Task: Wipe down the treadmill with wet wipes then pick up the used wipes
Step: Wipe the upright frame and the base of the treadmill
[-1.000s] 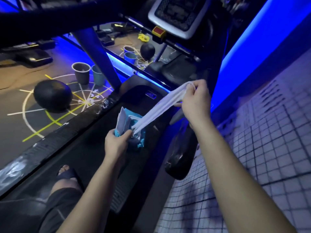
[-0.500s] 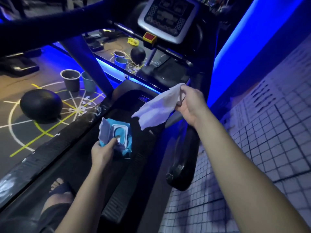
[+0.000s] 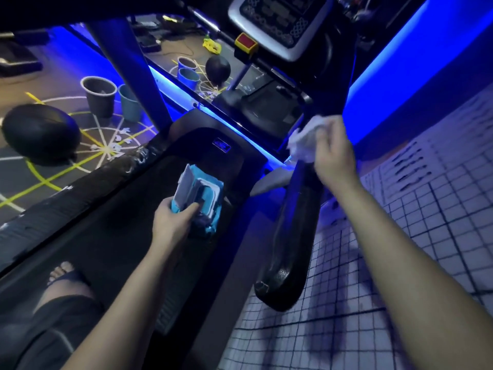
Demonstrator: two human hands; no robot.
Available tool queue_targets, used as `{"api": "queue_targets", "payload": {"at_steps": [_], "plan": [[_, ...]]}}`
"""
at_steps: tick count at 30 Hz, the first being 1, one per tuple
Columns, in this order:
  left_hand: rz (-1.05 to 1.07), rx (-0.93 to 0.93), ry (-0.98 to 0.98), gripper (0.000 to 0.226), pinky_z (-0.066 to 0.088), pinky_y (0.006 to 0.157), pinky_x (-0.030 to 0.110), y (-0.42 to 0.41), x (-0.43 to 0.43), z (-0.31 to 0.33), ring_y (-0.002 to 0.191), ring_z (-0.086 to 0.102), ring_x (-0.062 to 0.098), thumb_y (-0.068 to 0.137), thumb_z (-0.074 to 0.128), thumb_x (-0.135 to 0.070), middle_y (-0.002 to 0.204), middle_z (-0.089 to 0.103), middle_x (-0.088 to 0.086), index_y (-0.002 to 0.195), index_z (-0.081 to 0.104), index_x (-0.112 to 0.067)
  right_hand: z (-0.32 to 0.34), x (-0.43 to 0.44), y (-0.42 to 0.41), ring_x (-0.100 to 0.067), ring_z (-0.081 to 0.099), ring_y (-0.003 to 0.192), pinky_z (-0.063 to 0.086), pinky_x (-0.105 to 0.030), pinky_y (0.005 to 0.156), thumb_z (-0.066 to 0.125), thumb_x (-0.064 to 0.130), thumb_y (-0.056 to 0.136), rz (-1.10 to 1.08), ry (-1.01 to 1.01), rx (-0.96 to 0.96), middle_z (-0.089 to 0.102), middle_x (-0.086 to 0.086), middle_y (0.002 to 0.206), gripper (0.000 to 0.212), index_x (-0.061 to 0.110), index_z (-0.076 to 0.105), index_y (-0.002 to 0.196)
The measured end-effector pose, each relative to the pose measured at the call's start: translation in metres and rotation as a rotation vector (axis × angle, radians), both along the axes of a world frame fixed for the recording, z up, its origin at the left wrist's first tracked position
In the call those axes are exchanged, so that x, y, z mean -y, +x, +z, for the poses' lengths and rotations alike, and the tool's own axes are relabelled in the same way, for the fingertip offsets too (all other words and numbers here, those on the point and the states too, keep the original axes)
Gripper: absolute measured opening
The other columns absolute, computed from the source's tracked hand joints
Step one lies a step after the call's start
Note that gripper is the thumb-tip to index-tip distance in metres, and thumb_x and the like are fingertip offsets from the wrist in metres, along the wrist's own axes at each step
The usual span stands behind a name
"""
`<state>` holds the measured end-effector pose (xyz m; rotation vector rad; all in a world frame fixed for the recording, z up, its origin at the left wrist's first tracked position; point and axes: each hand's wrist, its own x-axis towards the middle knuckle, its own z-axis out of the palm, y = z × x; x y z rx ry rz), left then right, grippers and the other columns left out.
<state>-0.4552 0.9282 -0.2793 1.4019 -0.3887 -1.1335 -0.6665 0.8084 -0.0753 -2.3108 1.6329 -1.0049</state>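
Holding the teal wipes pack over the treadmill belt, lid up, the left hand grips it. Right hand clutches a crumpled white wipe against the handrail.

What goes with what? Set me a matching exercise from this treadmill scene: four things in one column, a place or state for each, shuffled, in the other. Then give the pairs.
Things
1. wet wipe
2. wipes pack
3. red button
4. big black ball

Places or states
A. lying on the marked floor, far left
B. crumpled in the right hand
C. lid flipped open, held by the left hand
D. at the lower edge of the console

Pairs: 1-B, 2-C, 3-D, 4-A
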Motion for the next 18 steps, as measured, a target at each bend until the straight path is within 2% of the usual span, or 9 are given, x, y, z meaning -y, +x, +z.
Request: {"api": "queue_targets", "payload": {"at_steps": [2,3,5,7,9,11,13,15,18], "plan": [[-0.01,0.005,-0.001,0.031,0.049,0.064,0.03,0.0,0.001,0.001,0.059,0.067,0.001,0.083,0.083,-0.02,0.063,0.072,-0.009,0.104,0.064,-0.01,-0.013,-0.006,-0.011,-0.03,0.053,0.074,0.034,-0.035,0.064,0.034,0.03,0.108,0.148,0.142,-0.665,0.057,-0.01,0.087,0.02,0.018,0.047,0.118],[-0.015,-0.003,0.007,0.036,0.05,0.064,0.029,0.0,0.001,0.0,0.065,0.069,0.006,0.078,0.084,-0.025,0.072,0.073,-0.006,0.104,0.065,-0.011,-0.023,-0.006,-0.019,-0.035,0.057,0.075,0.035,-0.037,0.064,0.035,0.032,0.107,0.215,0.216,-0.87,0.058,-0.013,0.086,0.018,0.021,0.046,0.115],[-0.033,-0.018,0.024,0.038,0.052,0.063,0.027,0.0,0.001,-0.005,0.069,0.07,0.011,0.074,0.083,-0.027,0.083,0.073,0.001,0.105,0.066,-0.012,-0.034,-0.006,-0.031,-0.032,0.056,0.08,0.034,-0.036,0.066,0.042,0.032,0.103,0.312,0.32,-0.94,0.057,-0.001,0.081,0.014,0.021,0.047,0.096],[-0.037,-0.008,0.051,0.044,0.054,0.07,0.034,-0.001,0.001,-0.012,0.077,0.071,0.017,0.068,0.079,-0.032,0.09,0.075,0.004,0.107,0.067,-0.014,-0.03,-0.002,-0.036,-0.016,0.052,0.08,0.04,-0.037,0.069,0.043,0.037,0.097,0.32,0.413,-0.886,0.055,0.006,0.082,0.021,0.024,0.052,0.083],[-0.038,0.005,0.073,0.05,0.055,0.076,0.041,0.0,0.001,-0.019,0.082,0.071,0.022,0.062,0.077,-0.039,0.092,0.076,0.003,0.107,0.069,-0.017,-0.018,0.0,-0.026,-0.014,0.057,0.093,0.048,-0.043,0.082,0.034,0.043,0.091,0.292,0.542,-0.877,0.063,0.005,0.096,0.034,0.028,0.064,0.086],[-0.04,0.007,0.091,0.054,0.058,0.078,0.046,0.0,0.002,-0.026,0.086,0.074,0.025,0.058,0.076,-0.044,0.094,0.077,0.003,0.107,0.07,-0.02,-0.012,0.01,-0.017,-0.015,0.055,0.108,0.043,-0.039,0.096,0.031,0.041,0.093,0.263,0.648,-0.907,0.066,0.009,0.112,0.042,0.033,0.072,0.097],[-0.045,0.011,0.106,0.055,0.056,0.077,0.043,0.0,0.002,-0.03,0.085,0.073,0.023,0.058,0.075,-0.044,0.093,0.077,0.001,0.108,0.07,-0.02,-0.013,0.024,-0.009,-0.016,0.054,0.112,0.042,-0.036,0.099,0.034,0.039,0.101,0.226,0.654,-0.938,0.067,0.013,0.118,0.038,0.036,0.072,0.105],[-0.06,0.016,0.113,0.052,0.055,0.076,0.04,0.001,0.002,-0.032,0.082,0.072,0.019,0.062,0.075,-0.042,0.092,0.077,0.0,0.109,0.069,-0.02,-0.022,0.036,-0.003,-0.019,0.056,0.109,0.045,-0.035,0.095,0.044,0.048,0.101,0.175,0.704,-0.982,0.067,0.007,0.112,0.03,0.035,0.07,0.106],[-0.081,0.019,0.119,0.054,0.055,0.078,0.039,0.004,0.003,-0.037,0.086,0.071,0.018,0.063,0.076,-0.042,0.097,0.076,-0.001,0.113,0.069,-0.021,-0.047,0.04,0.0,-0.022,0.048,0.116,0.037,-0.035,0.099,0.042,0.058,0.098,0.249,0.687,-1.372,0.056,0.003,0.116,0.036,0.039,0.068,0.114]]}}
